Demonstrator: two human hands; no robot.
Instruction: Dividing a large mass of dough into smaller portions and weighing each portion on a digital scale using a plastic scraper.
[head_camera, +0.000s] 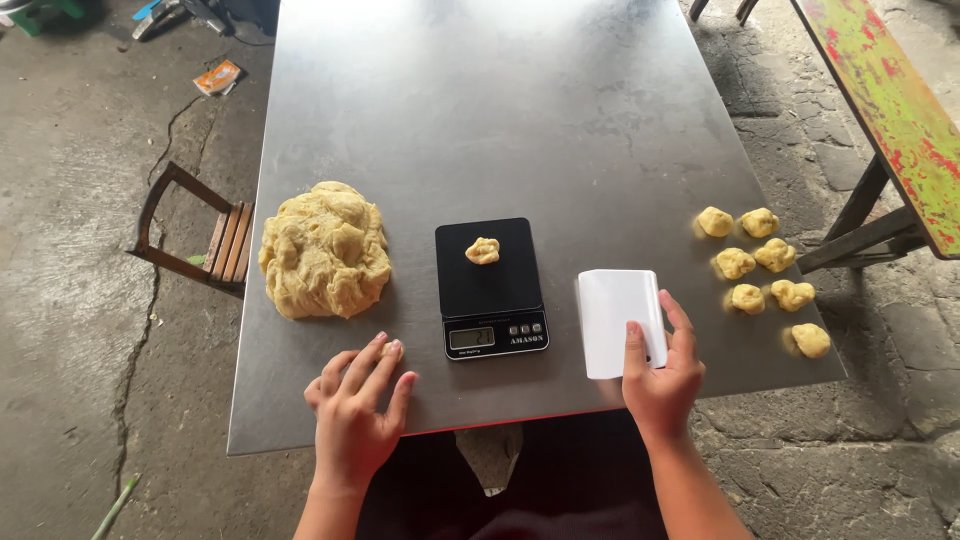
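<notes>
A large lump of yellow dough (324, 250) lies on the left of a steel table (500, 110). A black kitchen scale (490, 288) stands in the middle with a small dough piece (483, 251) on its platform. My left hand (355, 405) rests near the table's front edge, pinching a tiny bit of dough (391, 349) at its fingertips. My right hand (660, 375) grips the lower end of a white plastic scraper (618, 320) lying right of the scale. Several small dough pieces (765, 270) sit in two rows at the right edge.
A wooden chair (200, 235) stands on the concrete floor left of the table. A painted green and red bench (885, 110) runs along the right. Small litter (218, 77) lies on the floor at the far left.
</notes>
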